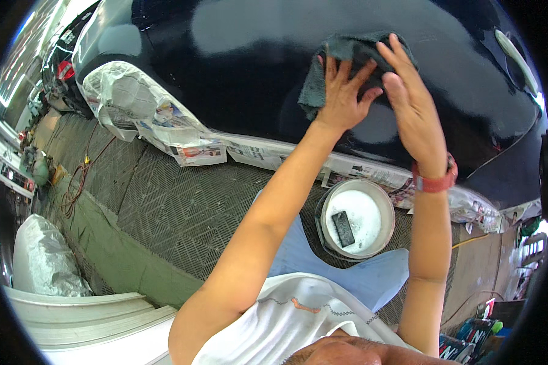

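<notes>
A dark grey-green cloth [314,84] lies bunched against the glossy dark car body panel [243,73]. My left hand [346,100] presses on it, fingers spread and pointing away from me. Beside it, my right hand [415,112] has its fingers stretched out, with the fingertips at the cloth's right edge; a red watch [435,181] is on that wrist. Below my hands, between my knees, stands a bucket [389,210] of white foamy water. A dark rectangular block [343,229] sits in the foam.
Newspaper and plastic sheeting [128,100] cover the wheel, and newspaper [259,152] runs along the panel's lower edge. A pale door handle [517,58] is at the upper right. Patterned matting [182,201] covers the floor. A reddish hose [74,188] and a foil-like wrapped object [42,255] lie left.
</notes>
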The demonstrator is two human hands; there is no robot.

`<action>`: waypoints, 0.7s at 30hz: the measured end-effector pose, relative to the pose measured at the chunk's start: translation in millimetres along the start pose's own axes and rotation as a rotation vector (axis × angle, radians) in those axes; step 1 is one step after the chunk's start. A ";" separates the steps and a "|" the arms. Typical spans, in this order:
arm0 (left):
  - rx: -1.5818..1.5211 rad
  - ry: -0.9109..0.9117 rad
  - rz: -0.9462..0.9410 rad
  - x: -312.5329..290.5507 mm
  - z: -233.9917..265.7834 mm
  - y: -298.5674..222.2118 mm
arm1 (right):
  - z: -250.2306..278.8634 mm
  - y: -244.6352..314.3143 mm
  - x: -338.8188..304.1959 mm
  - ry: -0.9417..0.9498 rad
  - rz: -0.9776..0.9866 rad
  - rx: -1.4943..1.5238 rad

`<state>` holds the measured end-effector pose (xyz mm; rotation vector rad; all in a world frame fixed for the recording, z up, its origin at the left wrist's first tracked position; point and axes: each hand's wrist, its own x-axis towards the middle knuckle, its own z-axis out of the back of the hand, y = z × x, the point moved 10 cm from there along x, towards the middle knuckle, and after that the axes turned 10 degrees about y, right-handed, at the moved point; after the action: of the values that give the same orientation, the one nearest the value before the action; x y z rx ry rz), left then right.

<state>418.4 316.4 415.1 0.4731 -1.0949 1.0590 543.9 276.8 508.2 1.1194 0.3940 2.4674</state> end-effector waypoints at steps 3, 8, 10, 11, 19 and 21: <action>0.190 -0.105 0.043 0.1 40.7 44.1 | 16.5 -6.2 -40.2 0.022 -0.194 0.372; 0.283 -0.331 0.191 -4.1 146.0 159.0 | 12.3 -98.3 -217.0 -0.060 -0.588 0.256; 0.232 -0.391 0.284 -8.3 187.2 215.7 | -10.7 -144.2 -322.3 -0.073 -0.811 0.259; 0.245 -0.401 0.350 -11.3 203.9 241.2 | -22.6 -158.1 -371.3 -0.092 -0.894 0.264; -0.012 -0.639 0.877 -142.6 255.7 371.3 | -87.8 -147.9 -492.4 0.008 -0.992 -0.318; -0.064 -0.625 0.858 -177.1 201.2 353.1 | -99.0 -153.3 -499.6 0.091 -1.009 -0.375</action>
<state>1.3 244.1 283.7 0.2767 -1.9773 1.6647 804.4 169.6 57.1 0.4561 0.3722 1.5908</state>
